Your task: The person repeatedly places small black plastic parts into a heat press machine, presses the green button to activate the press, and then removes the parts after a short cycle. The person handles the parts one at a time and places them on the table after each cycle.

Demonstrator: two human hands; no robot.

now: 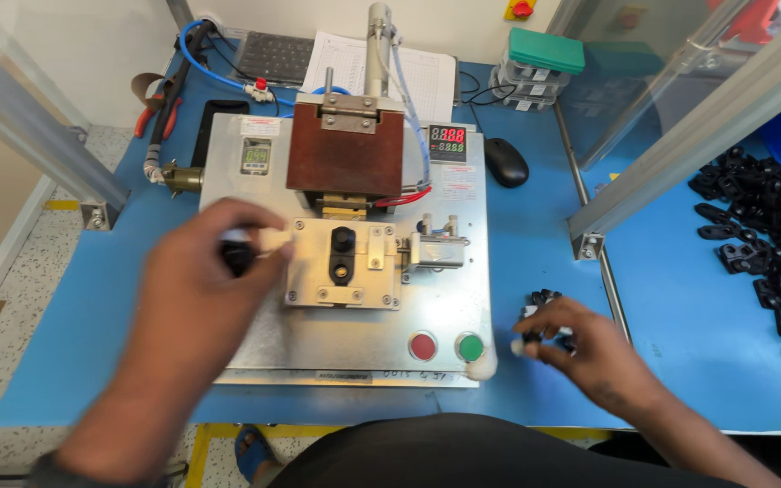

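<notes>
Left hand: the left hand is up over the left side of the metal plate. It looks blurry. Its fingers are curled tight around a small black part.
Black part: it sits in the left hand, just beside the holder block in the middle of the plate.
Right hand: the right hand is down on the blue bench, to the right of the plate. Its fingers pinch some little black pieces and a bit of something white. The pieces lie in a small bunch right at the fingertips.
Hands together or apart: the two hands are well apart, one on each side of the machine.
Holder block: it is a silver square with screws. One black part already lies in its middle slot.
Press head: a brown block stands just behind the holder.
Buttons: a red button and a green button sit side by side at the front of the plate, near the right hand.
Little screen: a small box with red numbers stands to the right of the brown block.
Mouse: a black mouse lies on the bench past the plate.
Big pile: lots of black parts lie far to the right, behind a metal bar.
Pliers: red pliers lie at the back left.
</notes>
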